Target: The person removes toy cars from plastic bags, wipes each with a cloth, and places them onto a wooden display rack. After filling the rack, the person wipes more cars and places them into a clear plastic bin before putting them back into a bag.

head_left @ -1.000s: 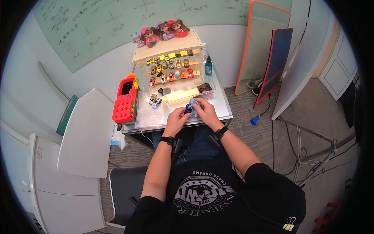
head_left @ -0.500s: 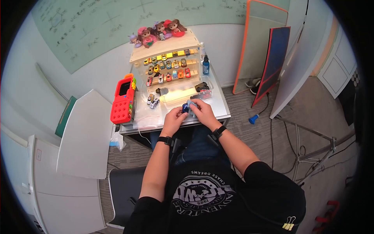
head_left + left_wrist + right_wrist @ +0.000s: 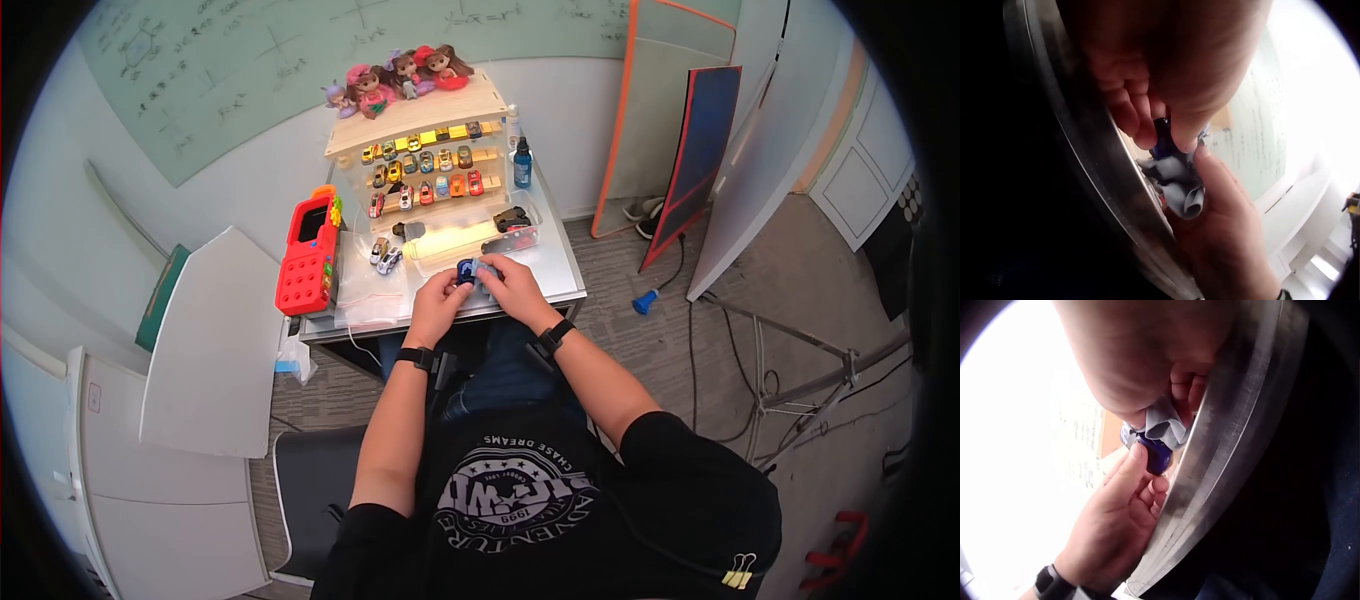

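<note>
A small dark blue toy car (image 3: 465,269) is held over the front of the grey table (image 3: 560,270). My left hand (image 3: 440,296) pinches the blue car (image 3: 1155,454) between thumb and fingers. My right hand (image 3: 507,283) grips a crumpled grey cloth (image 3: 1179,187) and presses it against the blue car (image 3: 1161,134). The grey cloth (image 3: 1163,422) bunches under my right fingers. Both hands sit close together at the table's metal edge (image 3: 1222,425).
A wooden display shelf (image 3: 425,160) with several toy cars stands at the back, dolls (image 3: 395,72) on top. A red toy phone (image 3: 305,252) lies left, two small cars (image 3: 383,254) and a clear tray (image 3: 470,238) sit mid-table, a blue bottle (image 3: 522,165) right.
Both hands with the car and cloth have drawn slightly left and closer together; the cloth now covers more of the car.
</note>
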A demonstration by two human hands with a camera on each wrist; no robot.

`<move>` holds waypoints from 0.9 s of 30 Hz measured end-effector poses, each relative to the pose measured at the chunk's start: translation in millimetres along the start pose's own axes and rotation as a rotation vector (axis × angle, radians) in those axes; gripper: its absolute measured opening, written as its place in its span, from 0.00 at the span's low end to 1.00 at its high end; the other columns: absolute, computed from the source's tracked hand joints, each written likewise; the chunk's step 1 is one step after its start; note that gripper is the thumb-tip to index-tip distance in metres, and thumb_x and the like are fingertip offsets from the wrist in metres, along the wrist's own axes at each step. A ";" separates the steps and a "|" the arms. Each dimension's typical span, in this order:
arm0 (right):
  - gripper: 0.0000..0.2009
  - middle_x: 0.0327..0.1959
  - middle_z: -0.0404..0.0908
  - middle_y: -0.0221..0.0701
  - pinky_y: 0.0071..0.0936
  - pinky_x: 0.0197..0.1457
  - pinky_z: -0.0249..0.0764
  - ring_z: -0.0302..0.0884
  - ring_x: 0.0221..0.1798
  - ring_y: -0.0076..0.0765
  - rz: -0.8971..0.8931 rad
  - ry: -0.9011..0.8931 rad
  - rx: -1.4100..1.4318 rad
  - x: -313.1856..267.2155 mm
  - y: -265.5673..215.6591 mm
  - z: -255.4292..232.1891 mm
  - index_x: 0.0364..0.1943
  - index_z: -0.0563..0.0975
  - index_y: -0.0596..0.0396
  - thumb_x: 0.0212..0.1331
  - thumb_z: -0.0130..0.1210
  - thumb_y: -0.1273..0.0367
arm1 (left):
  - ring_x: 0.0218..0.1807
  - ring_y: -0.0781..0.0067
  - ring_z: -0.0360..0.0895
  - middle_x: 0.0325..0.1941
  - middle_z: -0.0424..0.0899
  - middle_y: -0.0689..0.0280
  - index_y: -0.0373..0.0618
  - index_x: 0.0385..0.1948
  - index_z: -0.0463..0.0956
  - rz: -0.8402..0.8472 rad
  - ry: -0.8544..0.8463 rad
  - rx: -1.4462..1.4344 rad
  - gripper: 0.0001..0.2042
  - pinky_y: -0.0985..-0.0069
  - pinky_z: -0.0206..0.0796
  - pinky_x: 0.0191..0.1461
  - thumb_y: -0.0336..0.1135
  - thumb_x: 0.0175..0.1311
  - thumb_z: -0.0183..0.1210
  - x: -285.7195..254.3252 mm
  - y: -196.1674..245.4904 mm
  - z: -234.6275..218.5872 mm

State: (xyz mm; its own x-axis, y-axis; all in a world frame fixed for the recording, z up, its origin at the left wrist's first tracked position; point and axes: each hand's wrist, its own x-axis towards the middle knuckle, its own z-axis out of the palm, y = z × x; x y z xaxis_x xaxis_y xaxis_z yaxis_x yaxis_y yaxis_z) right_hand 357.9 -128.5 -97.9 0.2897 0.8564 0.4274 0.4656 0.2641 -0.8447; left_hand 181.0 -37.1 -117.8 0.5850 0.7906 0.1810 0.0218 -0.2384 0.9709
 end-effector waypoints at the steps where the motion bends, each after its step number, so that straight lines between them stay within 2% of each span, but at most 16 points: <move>1: 0.13 0.33 0.85 0.35 0.25 0.37 0.73 0.76 0.31 0.24 0.100 0.041 0.109 1.1 -0.2 -0.8 0.51 0.83 0.59 0.70 0.61 0.65 | 0.37 0.85 0.77 0.39 0.85 0.70 0.35 0.54 0.80 0.038 -0.018 0.136 0.15 0.82 0.74 0.42 0.31 0.70 0.67 0.0 -2.4 0.6; 2: 0.12 0.31 0.84 0.31 0.24 0.36 0.71 0.73 0.30 0.20 0.099 0.086 0.159 2.3 2.2 -0.8 0.51 0.83 0.59 0.71 0.61 0.66 | 0.37 0.85 0.77 0.39 0.85 0.70 0.35 0.54 0.80 0.039 -0.017 0.133 0.15 0.82 0.74 0.42 0.31 0.70 0.67 -0.5 1.4 1.3; 4: 0.12 0.31 0.83 0.30 0.23 0.36 0.71 0.72 0.30 0.19 0.097 0.080 0.162 4.2 8.3 -0.2 0.50 0.83 0.59 0.71 0.60 0.66 | 0.37 0.85 0.78 0.39 0.85 0.69 0.35 0.54 0.81 0.162 -0.078 0.402 0.16 0.82 0.74 0.41 0.31 0.69 0.68 -2.2 9.2 2.2; 6: 0.12 0.30 0.83 0.29 0.22 0.35 0.70 0.71 0.30 0.18 0.094 0.074 0.168 4.7 6.8 -0.1 0.50 0.83 0.59 0.71 0.60 0.66 | 0.37 0.85 0.78 0.39 0.85 0.69 0.35 0.54 0.80 0.139 -0.036 0.290 0.16 0.82 0.74 0.41 0.31 0.69 0.68 -2.5 3.0 3.3; 9: 0.11 0.32 0.85 0.33 0.26 0.37 0.73 0.76 0.31 0.25 0.065 -0.003 0.109 2.3 5.3 1.1 0.49 0.83 0.58 0.71 0.61 0.65 | 0.37 0.85 0.78 0.39 0.85 0.69 0.35 0.55 0.80 0.040 0.026 0.021 0.16 0.82 0.74 0.41 0.31 0.71 0.67 0.2 3.1 0.1; 10: 0.11 0.33 0.85 0.36 0.28 0.38 0.74 0.78 0.32 0.30 -0.076 -0.039 -0.015 1.7 6.7 4.0 0.48 0.83 0.58 0.70 0.62 0.65 | 0.37 0.85 0.79 0.39 0.85 0.69 0.35 0.56 0.80 -0.036 0.046 -0.136 0.16 0.82 0.74 0.41 0.31 0.71 0.66 1.4 4.7 -1.3; 11: 0.11 0.34 0.86 0.38 0.31 0.39 0.75 0.81 0.33 0.36 -0.215 -0.075 -0.138 1.7 3.9 5.2 0.47 0.83 0.57 0.69 0.62 0.64 | 0.37 0.85 0.79 0.39 0.85 0.69 0.35 0.56 0.80 -0.036 0.046 -0.136 0.16 0.82 0.74 0.41 0.31 0.71 0.66 1.7 5.8 -1.7; 12: 0.11 0.36 0.86 0.42 0.35 0.41 0.77 0.83 0.34 0.45 -0.174 -0.093 -0.126 1.0 1.3 3.4 0.47 0.83 0.56 0.68 0.63 0.64 | 0.37 0.85 0.79 0.39 0.85 0.70 0.35 0.56 0.80 -0.021 0.043 -0.143 0.15 0.83 0.74 0.42 0.31 0.72 0.65 1.5 6.7 -2.3; 13: 0.11 0.36 0.86 0.42 0.35 0.41 0.77 0.83 0.34 0.45 -0.171 -0.092 -0.124 0.9 -0.7 2.4 0.47 0.83 0.56 0.68 0.63 0.64 | 0.37 0.85 0.79 0.39 0.85 0.70 0.35 0.56 0.79 -0.007 0.039 -0.150 0.15 0.83 0.74 0.42 0.31 0.72 0.65 0.5 7.2 -2.9; 14: 0.11 0.35 0.86 0.42 0.35 0.40 0.77 0.82 0.34 0.44 -0.073 -0.082 -0.071 1.4 -1.9 1.0 0.47 0.83 0.57 0.69 0.62 0.64 | 0.37 0.85 0.79 0.39 0.85 0.70 0.35 0.56 0.79 -0.009 0.038 -0.150 0.15 0.83 0.74 0.42 0.31 0.72 0.65 0.6 2.7 -3.8; 18: 0.11 0.35 0.86 0.42 0.35 0.40 0.76 0.82 0.33 0.45 0.152 0.024 0.129 4.5 4.3 -3.8 0.47 0.83 0.57 0.69 0.62 0.64 | 0.37 0.85 0.78 0.39 0.85 0.70 0.35 0.57 0.79 0.023 -0.069 0.119 0.15 0.83 0.74 0.42 0.31 0.73 0.64 -0.2 2.5 -1.4; 20: 0.11 0.34 0.85 0.41 0.34 0.39 0.76 0.81 0.32 0.42 0.101 -0.009 0.085 4.0 6.0 -3.8 0.47 0.83 0.57 0.69 0.62 0.64 | 0.37 0.85 0.77 0.39 0.85 0.71 0.35 0.57 0.79 0.050 -0.075 0.210 0.15 0.84 0.73 0.42 0.31 0.73 0.64 -0.8 4.5 -0.6; 22: 0.12 0.33 0.85 0.40 0.33 0.39 0.76 0.81 0.32 0.40 0.049 -0.041 0.046 3.3 6.7 1.2 0.47 0.83 0.57 0.69 0.62 0.64 | 0.36 0.85 0.76 0.38 0.84 0.71 0.35 0.56 0.79 -0.048 -0.011 -0.091 0.14 0.84 0.72 0.41 0.30 0.73 0.64 2.7 1.8 -4.7; 24: 0.12 0.32 0.85 0.37 0.30 0.39 0.75 0.79 0.32 0.32 -0.288 -0.086 -0.287 1.2 7.4 6.9 0.47 0.83 0.57 0.69 0.63 0.63 | 0.35 0.85 0.76 0.38 0.83 0.71 0.36 0.56 0.79 -0.049 0.036 -0.144 0.14 0.84 0.71 0.40 0.30 0.73 0.63 0.9 9.3 -2.6; 25: 0.12 0.32 0.85 0.37 0.30 0.39 0.75 0.79 0.32 0.32 -0.288 -0.085 -0.287 0.7 8.6 6.3 0.47 0.83 0.57 0.69 0.63 0.63 | 0.35 0.86 0.75 0.37 0.83 0.72 0.36 0.56 0.80 -0.052 0.083 -0.198 0.14 0.84 0.70 0.40 0.30 0.73 0.63 -0.1 12.1 -1.4; 27: 0.12 0.31 0.84 0.34 0.28 0.39 0.74 0.78 0.33 0.28 -0.094 -0.111 -0.156 0.5 1.8 2.4 0.47 0.83 0.58 0.70 0.63 0.63 | 0.35 0.84 0.77 0.37 0.84 0.70 0.35 0.54 0.80 -0.045 0.035 -0.164 0.13 0.83 0.71 0.40 0.32 0.72 0.64 0.8 6.1 -3.4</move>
State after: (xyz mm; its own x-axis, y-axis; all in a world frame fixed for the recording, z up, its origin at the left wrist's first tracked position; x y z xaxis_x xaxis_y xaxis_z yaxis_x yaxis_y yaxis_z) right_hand 356.9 -126.6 -100.0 0.1493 0.8769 0.4568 0.6128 0.2805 -0.7388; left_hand 178.9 -36.0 -111.2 0.5578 0.8182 0.1391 -0.0866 -0.1093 0.9902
